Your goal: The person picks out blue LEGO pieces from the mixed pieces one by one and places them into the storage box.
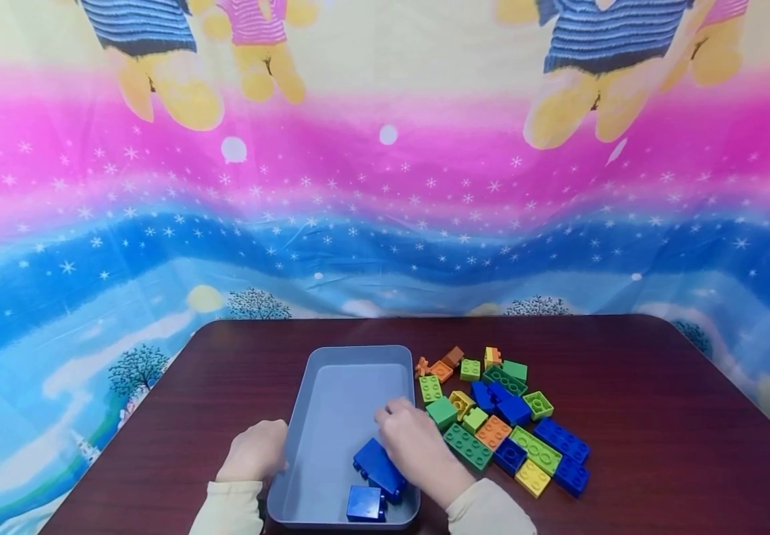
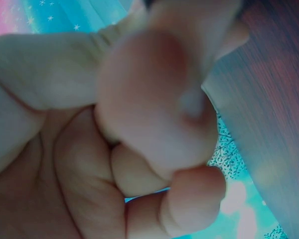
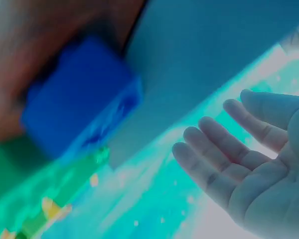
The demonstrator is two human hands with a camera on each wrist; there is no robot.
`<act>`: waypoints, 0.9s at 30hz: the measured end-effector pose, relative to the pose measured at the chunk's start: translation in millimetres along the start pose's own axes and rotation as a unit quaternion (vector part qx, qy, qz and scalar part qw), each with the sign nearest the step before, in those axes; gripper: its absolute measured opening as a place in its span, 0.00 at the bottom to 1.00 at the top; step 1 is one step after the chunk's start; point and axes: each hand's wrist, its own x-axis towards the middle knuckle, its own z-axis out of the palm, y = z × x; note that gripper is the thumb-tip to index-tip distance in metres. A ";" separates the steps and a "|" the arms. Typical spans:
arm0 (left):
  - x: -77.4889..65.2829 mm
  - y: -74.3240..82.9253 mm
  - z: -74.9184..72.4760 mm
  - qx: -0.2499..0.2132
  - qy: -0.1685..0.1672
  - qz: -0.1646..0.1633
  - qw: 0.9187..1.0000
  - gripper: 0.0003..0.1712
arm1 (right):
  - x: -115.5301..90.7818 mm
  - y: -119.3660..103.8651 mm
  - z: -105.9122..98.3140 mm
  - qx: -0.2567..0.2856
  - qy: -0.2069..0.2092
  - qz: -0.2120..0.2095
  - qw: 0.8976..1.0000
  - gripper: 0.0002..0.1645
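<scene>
My right hand (image 1: 417, 441) is hovering across the tray's (image 1: 331, 409) right wall, fingers loose, gripping nothing. Blue bricks (image 1: 377, 464) are lying just below. Loose toy bricks (image 1: 493, 431) are crowding its right; a dragging sleeve (image 1: 492, 511) could scatter them. Farther left, my left hand (image 1: 254, 451) is resting curled against the rim, clasping nothing visible; leaning there could be skidding the tray.

Glossy plastic bricks (image 1: 493, 432), matt plastic tray (image 1: 331, 431), wood-grained table (image 1: 652, 423)

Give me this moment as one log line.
left hand: at left rim of tray | right hand: over tray | in tray: blue bricks | right of tray: mixed bricks
</scene>
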 end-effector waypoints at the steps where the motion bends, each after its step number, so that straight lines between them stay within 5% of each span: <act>1: 0.1 0.0 -0.1 0.000 -0.001 0.000 1.000 0.09 | -0.5 3.4 -2.9 -0.001 0.002 0.007 1.000 0.05; 6: 0.5 0.0 -0.6 -0.002 -0.005 -0.003 1.000 0.09 | -3.0 17.2 -17.0 0.007 -0.055 0.076 0.996 0.07; 14: 1.3 0.1 -0.1 -0.002 -0.010 -0.005 1.000 0.09 | -9.3 25.6 -25.4 0.050 -0.200 0.169 0.964 0.09; 27: 1.0 -0.2 0.5 -0.002 -0.011 -0.007 1.000 0.09 | -11.1 23.3 -21.8 0.059 -0.245 0.190 0.949 0.13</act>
